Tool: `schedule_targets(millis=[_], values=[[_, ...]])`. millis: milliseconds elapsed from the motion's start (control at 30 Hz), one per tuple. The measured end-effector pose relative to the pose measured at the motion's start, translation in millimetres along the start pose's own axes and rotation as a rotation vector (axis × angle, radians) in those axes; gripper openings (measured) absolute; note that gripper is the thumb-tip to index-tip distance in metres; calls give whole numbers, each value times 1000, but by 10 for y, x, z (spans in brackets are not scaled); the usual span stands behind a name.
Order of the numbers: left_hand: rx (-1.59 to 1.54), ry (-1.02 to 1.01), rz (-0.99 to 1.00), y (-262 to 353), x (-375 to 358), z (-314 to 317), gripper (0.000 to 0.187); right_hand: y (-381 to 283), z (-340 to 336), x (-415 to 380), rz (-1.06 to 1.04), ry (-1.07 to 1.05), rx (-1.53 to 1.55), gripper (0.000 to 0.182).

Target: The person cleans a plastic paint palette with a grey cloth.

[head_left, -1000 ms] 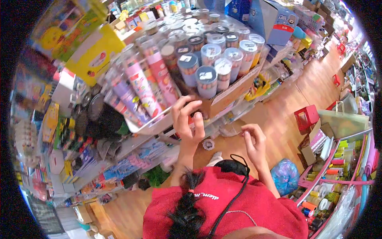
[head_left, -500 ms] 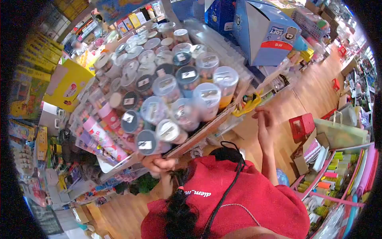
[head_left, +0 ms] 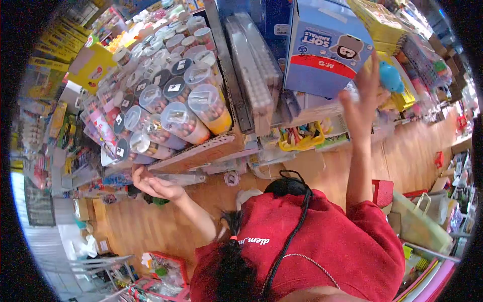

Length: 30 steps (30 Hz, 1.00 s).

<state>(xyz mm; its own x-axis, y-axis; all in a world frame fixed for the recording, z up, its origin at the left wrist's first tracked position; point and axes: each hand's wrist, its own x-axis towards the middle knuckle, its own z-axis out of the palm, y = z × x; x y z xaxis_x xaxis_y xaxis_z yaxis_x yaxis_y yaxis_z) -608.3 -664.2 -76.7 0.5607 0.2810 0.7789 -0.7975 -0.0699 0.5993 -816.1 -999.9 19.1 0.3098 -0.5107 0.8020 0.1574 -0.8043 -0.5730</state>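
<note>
My right hand (head_left: 362, 103) is raised in front of the blue "Soft Animals" box (head_left: 322, 60), thumb spread from the stretched fingers, slightly blurred. Just right of it is a blue rounded toy-like thing (head_left: 391, 77). My left hand (head_left: 156, 185) is low beside the front edge of a cardboard tray (head_left: 201, 153), its fingers loosely bent and nothing visible in them. Clear tubs of colored pencils (head_left: 183, 123) with clear, white and black lids crowd the tray. Clear plastic cases (head_left: 254, 65) lie between the tray and the blue box.
A yellow basket (head_left: 302, 138) of small colorful items sits below the shelf edge. Yellow packs (head_left: 375, 22) are stacked behind the blue box. On the wooden floor (head_left: 146, 226) stand a red crate (head_left: 173, 261) and a pale green bin (head_left: 420, 221).
My right hand has risen from near the yellow basket to the blue box. The left hand has drawn away from the tubs, leftward and outward. The view has turned toward the right.
</note>
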Motion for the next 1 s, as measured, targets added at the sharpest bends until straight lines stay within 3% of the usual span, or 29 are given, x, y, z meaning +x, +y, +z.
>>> schedule_targets(millis=[33,167,267,367,633,767,867,1000], values=[[6,26,-37,90,-43,38,37,-49,61,12,54,-60,-71,78],[21,45,230,226,-71,18,47,-101,152,76,178,-94,-167,57],[102,146,369,336,41,-75,46,25,74,37,254,-73,28,38],[73,133,397,379,113,-108,46,102,-14,4,215,-30,38,28],[-29,164,476,623,155,245,28,221,-422,-392,481,15,350,25],[-127,3,532,766,166,438,28,248,-607,-664,460,-3,209,33],[-282,-73,427,987,19,683,24,252,-651,-792,473,88,398,41],[-348,-355,352,1260,-179,877,25,415,-794,-1038,518,108,497,48]])
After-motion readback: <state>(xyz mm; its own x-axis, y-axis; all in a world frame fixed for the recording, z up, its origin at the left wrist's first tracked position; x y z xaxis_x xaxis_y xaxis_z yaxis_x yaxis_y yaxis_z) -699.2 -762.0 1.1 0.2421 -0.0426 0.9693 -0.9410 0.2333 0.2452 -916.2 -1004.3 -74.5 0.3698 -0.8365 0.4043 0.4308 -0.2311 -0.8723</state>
